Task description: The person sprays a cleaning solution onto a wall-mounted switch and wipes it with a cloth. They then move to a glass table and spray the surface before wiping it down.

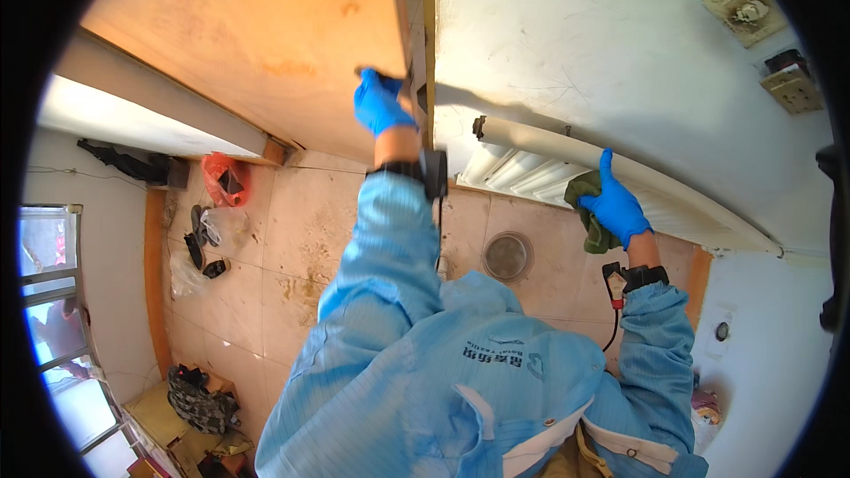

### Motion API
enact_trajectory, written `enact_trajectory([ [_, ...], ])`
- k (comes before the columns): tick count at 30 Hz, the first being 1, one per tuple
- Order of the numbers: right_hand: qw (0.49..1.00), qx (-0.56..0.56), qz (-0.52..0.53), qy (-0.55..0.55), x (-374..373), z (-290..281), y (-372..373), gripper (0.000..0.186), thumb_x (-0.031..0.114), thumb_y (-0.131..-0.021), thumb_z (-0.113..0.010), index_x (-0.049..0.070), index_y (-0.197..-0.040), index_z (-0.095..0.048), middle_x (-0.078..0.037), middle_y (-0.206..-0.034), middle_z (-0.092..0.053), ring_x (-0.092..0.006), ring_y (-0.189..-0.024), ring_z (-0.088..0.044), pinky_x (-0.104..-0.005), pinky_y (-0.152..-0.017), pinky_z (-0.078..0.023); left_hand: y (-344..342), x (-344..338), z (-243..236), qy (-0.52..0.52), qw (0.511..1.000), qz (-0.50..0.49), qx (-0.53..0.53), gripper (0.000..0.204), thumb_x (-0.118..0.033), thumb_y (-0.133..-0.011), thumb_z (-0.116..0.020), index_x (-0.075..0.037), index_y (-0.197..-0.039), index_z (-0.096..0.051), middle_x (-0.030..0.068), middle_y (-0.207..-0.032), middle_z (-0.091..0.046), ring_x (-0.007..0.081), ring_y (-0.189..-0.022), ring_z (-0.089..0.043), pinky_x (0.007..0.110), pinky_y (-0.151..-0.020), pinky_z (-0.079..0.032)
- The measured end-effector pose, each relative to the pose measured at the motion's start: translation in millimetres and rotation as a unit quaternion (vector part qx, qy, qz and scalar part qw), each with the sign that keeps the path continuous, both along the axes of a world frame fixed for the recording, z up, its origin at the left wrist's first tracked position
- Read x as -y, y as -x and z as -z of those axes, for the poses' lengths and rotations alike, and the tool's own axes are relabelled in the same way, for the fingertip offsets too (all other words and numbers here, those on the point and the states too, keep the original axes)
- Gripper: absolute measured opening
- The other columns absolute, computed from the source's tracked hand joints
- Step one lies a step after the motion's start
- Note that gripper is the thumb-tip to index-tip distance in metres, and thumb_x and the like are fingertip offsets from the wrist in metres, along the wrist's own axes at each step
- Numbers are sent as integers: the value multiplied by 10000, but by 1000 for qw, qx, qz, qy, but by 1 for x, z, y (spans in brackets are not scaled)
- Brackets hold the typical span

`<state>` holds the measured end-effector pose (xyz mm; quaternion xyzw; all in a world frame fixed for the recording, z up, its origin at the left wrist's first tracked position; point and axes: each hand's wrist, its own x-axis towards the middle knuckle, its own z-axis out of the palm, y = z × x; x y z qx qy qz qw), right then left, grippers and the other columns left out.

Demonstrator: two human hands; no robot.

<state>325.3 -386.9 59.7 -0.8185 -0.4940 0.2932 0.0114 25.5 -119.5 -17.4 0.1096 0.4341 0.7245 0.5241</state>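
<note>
My left hand (382, 104) in a blue glove is closed on a dark handle (368, 71) at the edge of the orange wooden door (248, 26). Beside the door, a white wall (567, 35) has a white finned radiator (522, 173) low along it. My right hand (618, 208), also gloved in blue, grips a crumpled dark green cloth (589, 226) in front of the radiator, with its thumb raised.
Tiled floor (283, 292) holds a red bag (226, 181), shoes (195, 248), clear bags and a round metal drain cover or dish (507, 255). A camouflage backpack (202, 400) rests on a low yellowish cabinet (149, 416) beside the window (49, 301). Sockets (788, 88) are on the right wall.
</note>
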Motion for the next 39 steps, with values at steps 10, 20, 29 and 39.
enact_trajectory([
  [10,998,-3,-42,-42,3,13,-10,1064,280,-864,-683,69,-1555,98,-315,-1375,-497,-443,-1212,-543,-445,-1033,-437,173,150,25,-26,982,125,-138,275,-341,-1000,-577,-83,-1021,-671,48,-903,-695,157,-806,-650,302,-750,-533],
  [20,995,-22,-63,-80,7,18,-15,986,249,-895,-682,82,-1571,16,-302,-1396,-492,-415,-1268,-519,-430,-1053,-415,370,279,35,-24,974,88,-207,471,-267,-1059,-399,-32,-1468,-386,124,-1500,-424,296,-1347,-419,416,-1158,-315],
  [29,991,-51,-65,-102,6,30,-21,970,210,-923,-657,103,-1568,59,-278,-1377,-523,-383,-1241,-549,-414,-1046,-433,477,366,-105,-193,973,-91,-92,625,-489,-1029,-386,-78,-1500,-368,139,-1573,-325,306,-1365,-427,498,-1114,-347],
  [39,991,-32,-72,-111,6,34,-24,978,200,-910,-669,106,-1572,44,-241,-1338,-571,-355,-1184,-593,-395,-1003,-462,532,340,-158,393,686,-404,-460,840,-606,-829,-677,-77,-1442,-455,141,-1391,-557,302,-1235,-573,405,-1003,-465],
])
